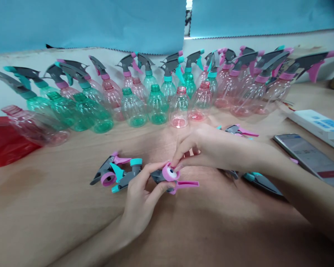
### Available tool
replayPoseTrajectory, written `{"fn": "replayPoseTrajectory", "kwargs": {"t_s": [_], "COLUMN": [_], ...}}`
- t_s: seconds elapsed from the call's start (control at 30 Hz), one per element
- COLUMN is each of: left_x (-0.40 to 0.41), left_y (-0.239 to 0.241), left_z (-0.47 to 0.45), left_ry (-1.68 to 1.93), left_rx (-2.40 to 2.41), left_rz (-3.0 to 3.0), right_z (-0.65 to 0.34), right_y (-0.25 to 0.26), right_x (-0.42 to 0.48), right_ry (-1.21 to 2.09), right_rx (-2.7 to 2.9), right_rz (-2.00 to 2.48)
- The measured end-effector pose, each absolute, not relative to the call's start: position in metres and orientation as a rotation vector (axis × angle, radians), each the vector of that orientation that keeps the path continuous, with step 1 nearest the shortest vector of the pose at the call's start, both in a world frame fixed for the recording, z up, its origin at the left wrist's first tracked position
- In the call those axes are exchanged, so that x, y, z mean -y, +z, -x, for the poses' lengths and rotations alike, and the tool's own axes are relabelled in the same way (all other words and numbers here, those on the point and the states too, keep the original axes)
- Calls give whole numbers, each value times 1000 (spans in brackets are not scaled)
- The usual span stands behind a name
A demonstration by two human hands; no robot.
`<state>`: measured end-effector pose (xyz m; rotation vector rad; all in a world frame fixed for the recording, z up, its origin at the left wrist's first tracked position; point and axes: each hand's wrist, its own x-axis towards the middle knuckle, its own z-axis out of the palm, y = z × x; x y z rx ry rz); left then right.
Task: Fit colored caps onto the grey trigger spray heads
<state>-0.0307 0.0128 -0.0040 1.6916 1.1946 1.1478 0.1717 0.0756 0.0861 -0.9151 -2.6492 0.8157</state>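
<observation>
My left hand (140, 198) grips a grey and pink trigger spray head (157, 176) between thumb and fingers, just above the table. Its pink collar faces up, showing a white ring inside, and the pink trigger points right. At the collar's rim, my right hand (196, 148) is closed in a pinch. Whatever its fingertips hold is too small or hidden to make out. Left of my left hand lie a grey and turquoise spray head (130, 176) and a grey and pink one (107, 172). More spray heads (233, 129) lie behind and under my right forearm, partly hidden.
Several clear green bottles (158, 105) and pink bottles (179, 107) stand open along the back. Others behind them carry spray heads (169, 68). A phone (308, 157) and a white box-like item (320, 124) lie right; a red bag (11, 144) sits left.
</observation>
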Motion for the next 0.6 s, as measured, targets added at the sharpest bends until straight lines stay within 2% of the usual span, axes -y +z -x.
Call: {"fn": "replayPoseTrajectory", "kwargs": {"t_s": [0.37,0.6], "left_x": [-12,-13], "left_y": [-5,-5], "left_z": [31,31], "left_ry": [1151,1149], "left_rx": [-1200,-1241], "left_rz": [-1668,-1678], "right_z": [-170,-172], "right_y": [89,93], "right_x": [-71,-67], "right_ry": [651,697], "right_rx": [2694,2745], "right_rz": [846,889]}}
